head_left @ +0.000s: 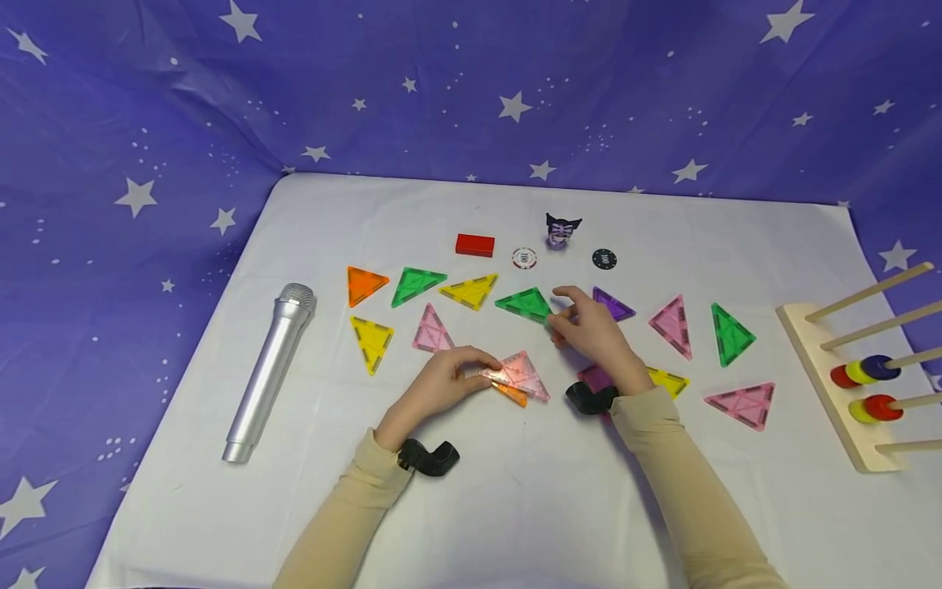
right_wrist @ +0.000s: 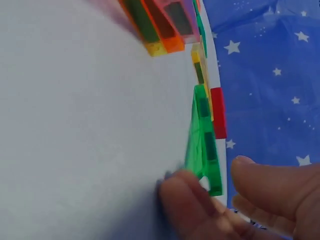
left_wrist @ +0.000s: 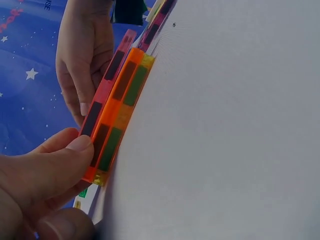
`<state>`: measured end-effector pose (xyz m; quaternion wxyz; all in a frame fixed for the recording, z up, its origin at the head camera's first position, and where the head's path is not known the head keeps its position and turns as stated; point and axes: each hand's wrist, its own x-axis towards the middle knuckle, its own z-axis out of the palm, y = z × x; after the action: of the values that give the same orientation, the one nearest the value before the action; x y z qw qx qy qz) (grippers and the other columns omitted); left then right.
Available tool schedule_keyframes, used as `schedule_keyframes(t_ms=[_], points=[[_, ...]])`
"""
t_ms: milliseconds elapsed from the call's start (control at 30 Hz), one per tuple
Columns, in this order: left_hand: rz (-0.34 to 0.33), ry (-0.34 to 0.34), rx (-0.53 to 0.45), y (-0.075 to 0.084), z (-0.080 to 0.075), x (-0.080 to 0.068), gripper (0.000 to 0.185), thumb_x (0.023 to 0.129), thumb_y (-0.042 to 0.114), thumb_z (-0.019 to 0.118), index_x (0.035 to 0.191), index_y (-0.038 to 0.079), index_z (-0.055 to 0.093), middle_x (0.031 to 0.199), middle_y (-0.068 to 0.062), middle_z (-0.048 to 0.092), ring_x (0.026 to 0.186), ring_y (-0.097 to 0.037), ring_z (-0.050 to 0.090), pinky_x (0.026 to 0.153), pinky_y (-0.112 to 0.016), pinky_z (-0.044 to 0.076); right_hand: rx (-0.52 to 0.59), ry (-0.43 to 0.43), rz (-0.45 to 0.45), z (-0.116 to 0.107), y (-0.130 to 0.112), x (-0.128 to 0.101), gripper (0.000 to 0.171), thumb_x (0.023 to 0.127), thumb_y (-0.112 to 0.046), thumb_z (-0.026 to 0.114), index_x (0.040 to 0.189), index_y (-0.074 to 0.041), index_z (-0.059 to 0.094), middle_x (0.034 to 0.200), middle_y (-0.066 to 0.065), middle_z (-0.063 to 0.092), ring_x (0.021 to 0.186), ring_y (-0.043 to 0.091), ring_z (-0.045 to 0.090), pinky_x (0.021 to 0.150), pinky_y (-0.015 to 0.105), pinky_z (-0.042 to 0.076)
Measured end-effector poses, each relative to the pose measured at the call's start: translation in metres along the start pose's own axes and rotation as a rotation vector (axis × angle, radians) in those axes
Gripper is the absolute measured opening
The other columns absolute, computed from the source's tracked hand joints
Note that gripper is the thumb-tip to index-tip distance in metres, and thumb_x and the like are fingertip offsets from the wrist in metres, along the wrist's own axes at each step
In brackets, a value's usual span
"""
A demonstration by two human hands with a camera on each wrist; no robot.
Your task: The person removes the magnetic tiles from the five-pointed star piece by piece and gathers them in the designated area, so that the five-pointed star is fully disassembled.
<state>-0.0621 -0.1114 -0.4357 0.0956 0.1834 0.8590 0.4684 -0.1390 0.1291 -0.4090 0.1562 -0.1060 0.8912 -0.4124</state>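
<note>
My left hand (head_left: pixel 445 380) pinches a small stack of triangular magnetic tiles by one end. A pink tile (head_left: pixel 524 372) lies uppermost, an orange tile (head_left: pixel 513 395) beneath it. The left wrist view shows a yellow tile (left_wrist: pixel 101 178) on the stack's other face. To the right, my right hand (head_left: pixel 592 331) is at the near right corner of a green triangular tile (head_left: pixel 524 303). In the right wrist view the fingertips (right_wrist: pixel 182 197) meet the low end of this green tile (right_wrist: pixel 209 145), while the thumb (right_wrist: pixel 245 167) stays apart from it.
More triangular tiles surround the hands, among them a yellow tile (head_left: pixel 471 291) and a purple tile (head_left: pixel 612 304). Behind them are a red block (head_left: pixel 474 245), two poker chips and a small figurine (head_left: pixel 561 232). A silver microphone (head_left: pixel 268 372) lies left; a wooden peg rack (head_left: pixel 839 388) stands right.
</note>
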Motion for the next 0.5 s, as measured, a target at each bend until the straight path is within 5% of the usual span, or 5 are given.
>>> schedule_keyframes(t_ms=[200,400,500], points=[[0.014,-0.003,-0.018,-0.003,0.002,-0.001,0.024,0.083,0.013,0.066,0.107,0.019,0.065,0.101,0.007,0.063,0.046,-0.01,0.033,0.046,-0.023,0.031,-0.163,-0.014,-0.07,0.002,-0.009,-0.022,0.042,0.09,-0.021,0.057,0.127,-0.006,0.047,0.074,0.004,0.062,0.054,0.014,0.052,0.055,0.031,0.042],[0.023,-0.009,-0.046,-0.004,0.003,-0.003,0.026,0.085,0.012,0.064,0.11,0.016,0.061,0.098,0.005,0.063,0.044,-0.009,0.033,0.046,-0.023,0.033,-0.136,-0.2,-0.188,0.016,-0.016,-0.054,0.053,0.085,-0.027,0.064,0.129,-0.005,0.043,0.074,-0.004,0.057,0.059,0.011,0.049,0.055,0.027,0.043],[0.026,-0.012,-0.066,-0.004,0.003,-0.004,0.027,0.085,0.012,0.063,0.112,0.015,0.06,0.099,0.002,0.063,0.043,-0.007,0.032,0.044,-0.023,0.033,-0.127,-0.224,-0.213,0.027,-0.015,-0.066,0.061,0.082,-0.027,0.068,0.131,-0.006,0.039,0.074,-0.006,0.054,0.058,0.009,0.047,0.055,0.026,0.042]])
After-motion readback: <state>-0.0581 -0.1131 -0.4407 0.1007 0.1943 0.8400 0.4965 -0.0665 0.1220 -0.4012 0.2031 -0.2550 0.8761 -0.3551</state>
